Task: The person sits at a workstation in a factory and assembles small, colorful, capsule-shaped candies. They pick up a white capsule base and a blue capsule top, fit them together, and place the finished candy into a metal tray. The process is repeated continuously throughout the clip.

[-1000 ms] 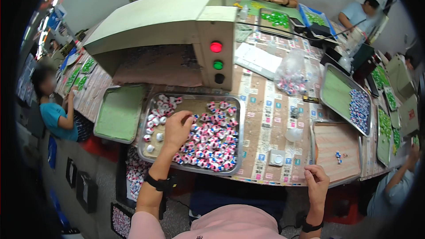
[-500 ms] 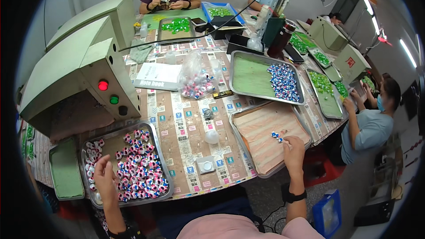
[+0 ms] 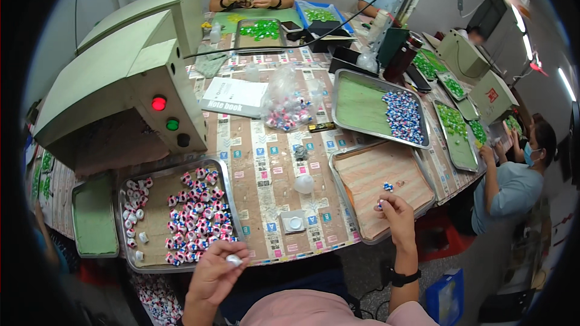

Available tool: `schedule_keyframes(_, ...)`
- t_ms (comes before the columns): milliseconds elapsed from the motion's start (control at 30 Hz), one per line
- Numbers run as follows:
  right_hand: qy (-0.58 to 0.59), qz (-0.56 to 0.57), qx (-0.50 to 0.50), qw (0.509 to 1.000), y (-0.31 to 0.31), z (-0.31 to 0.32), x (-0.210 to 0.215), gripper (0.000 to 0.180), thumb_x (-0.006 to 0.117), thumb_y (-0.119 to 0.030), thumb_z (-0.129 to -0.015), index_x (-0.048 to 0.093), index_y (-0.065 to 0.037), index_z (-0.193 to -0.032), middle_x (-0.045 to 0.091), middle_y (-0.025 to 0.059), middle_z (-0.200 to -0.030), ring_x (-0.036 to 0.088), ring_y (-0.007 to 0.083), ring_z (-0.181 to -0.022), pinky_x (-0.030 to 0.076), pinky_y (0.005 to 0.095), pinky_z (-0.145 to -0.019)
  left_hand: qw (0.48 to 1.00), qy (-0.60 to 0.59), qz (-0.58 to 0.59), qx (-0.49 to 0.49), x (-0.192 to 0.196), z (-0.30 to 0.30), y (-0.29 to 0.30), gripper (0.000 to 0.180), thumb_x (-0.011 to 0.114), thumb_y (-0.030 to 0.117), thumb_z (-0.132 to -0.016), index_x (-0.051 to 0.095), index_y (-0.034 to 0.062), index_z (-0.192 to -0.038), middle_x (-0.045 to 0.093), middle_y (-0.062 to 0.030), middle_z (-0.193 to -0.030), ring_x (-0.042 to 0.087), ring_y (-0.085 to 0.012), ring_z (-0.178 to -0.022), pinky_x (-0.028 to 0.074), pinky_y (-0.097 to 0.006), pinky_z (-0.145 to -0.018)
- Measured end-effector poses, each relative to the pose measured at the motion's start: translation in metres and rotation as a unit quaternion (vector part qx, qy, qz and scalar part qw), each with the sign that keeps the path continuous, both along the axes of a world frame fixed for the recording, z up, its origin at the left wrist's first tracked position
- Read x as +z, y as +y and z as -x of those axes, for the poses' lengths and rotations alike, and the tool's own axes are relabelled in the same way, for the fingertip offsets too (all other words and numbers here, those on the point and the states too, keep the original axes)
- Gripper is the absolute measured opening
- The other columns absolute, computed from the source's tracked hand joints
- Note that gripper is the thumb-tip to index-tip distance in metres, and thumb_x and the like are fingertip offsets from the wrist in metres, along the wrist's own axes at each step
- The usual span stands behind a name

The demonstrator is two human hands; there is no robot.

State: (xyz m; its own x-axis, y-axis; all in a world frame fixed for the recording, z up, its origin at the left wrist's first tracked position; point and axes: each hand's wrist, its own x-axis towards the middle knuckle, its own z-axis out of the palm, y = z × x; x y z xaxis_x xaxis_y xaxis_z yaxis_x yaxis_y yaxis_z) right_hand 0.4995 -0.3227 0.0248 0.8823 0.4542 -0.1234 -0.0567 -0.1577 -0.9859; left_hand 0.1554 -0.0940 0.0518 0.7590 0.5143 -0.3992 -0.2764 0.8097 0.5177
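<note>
My left hand is raised off the table near its front edge and pinches a small white cap. Just beyond it lies a metal tray holding many small pink, blue and white pieces. My right hand rests on the near edge of a brown-lined tray and pinches a small blue piece. A second blue piece lies on that tray just past my fingers.
A pale green machine with red and green lamps stands at the left. A clear bag of pieces, a notebook and a tray of blue pieces lie farther back. Other people sit around the table.
My left hand has lifted off the tray of pieces and come back toward me with a white cap. My view has swung right. My right hand has closed on a blue piece.
</note>
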Motion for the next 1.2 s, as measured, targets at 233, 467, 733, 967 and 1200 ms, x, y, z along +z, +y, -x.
schedule_keyframes(233, 0.156, -0.042, 0.140, 0.977, 0.038, 0.065, 0.016, 0.029, 0.062, -0.002, -0.089, 0.060, 0.003, -0.118, 0.066, 0.0078, -0.092, 0.064, 0.0132, -0.080, 0.054, 0.0242, -0.071, 0.997, -0.024, 0.048, -0.058, -0.001, -0.019, -0.020, 0.034, 0.057, 0.009, -0.094, 0.051, -0.0085, -0.123, 0.058, -0.0166, -0.120, 0.057, -0.0205, -0.113, 0.049, -0.028, -0.098)
schedule_keyframes(467, 0.046, -0.015, 0.237, 0.970, 0.077, 0.102, 0.016, 0.019, 0.068, 0.001, -0.083, 0.067, 0.005, -0.102, 0.060, 0.0056, -0.100, 0.064, 0.0118, -0.081, 0.053, 0.0219, -0.069, 0.990, -0.064, 0.124, -0.022, -0.008, -0.015, -0.025, 0.033, 0.049, 0.004, -0.097, 0.047, -0.0080, -0.128, 0.055, -0.0178, -0.124, 0.055, -0.0240, -0.118, 0.046, -0.030, -0.104)
schedule_keyframes(733, -0.152, 0.093, 0.257, 0.950, 0.099, 0.112, 0.028, 0.017, 0.068, -0.001, -0.083, 0.069, 0.000, -0.100, 0.062, 0.0065, -0.090, 0.062, 0.0105, -0.073, 0.049, 0.0215, -0.056, 0.989, -0.074, 0.121, -0.046, -0.026, -0.001, -0.029, 0.032, 0.049, 0.006, -0.098, 0.049, -0.0019, -0.129, 0.059, -0.0129, -0.113, 0.060, -0.0193, -0.108, 0.053, -0.029, -0.094)
schedule_keyframes(967, -0.345, 0.126, 0.277, 0.888, 0.113, 0.110, 0.012, 0.014, 0.070, -0.001, -0.077, 0.070, -0.003, -0.092, 0.063, 0.0112, -0.085, 0.061, 0.0255, -0.078, 0.049, 0.0334, -0.069, 0.992, -0.061, 0.102, -0.049, -0.027, 0.000, -0.035, 0.036, 0.054, 0.008, -0.096, 0.049, -0.0002, -0.131, 0.059, -0.0098, -0.113, 0.062, -0.0171, -0.099, 0.054, -0.028, -0.088)
schedule_keyframes(1200, -0.409, 0.156, 0.286, 0.852, 0.114, 0.108, 0.010, 0.013, 0.069, -0.003, -0.076, 0.068, -0.003, -0.089, 0.062, 0.0117, -0.083, 0.060, 0.0311, -0.081, 0.048, 0.0392, -0.072, 0.992, -0.060, 0.105, -0.029, -0.035, -0.001, -0.038, 0.036, 0.057, 0.006, -0.094, 0.050, 0.0021, -0.129, 0.059, -0.0080, -0.112, 0.060, -0.0141, -0.094, 0.052, -0.025, -0.081)
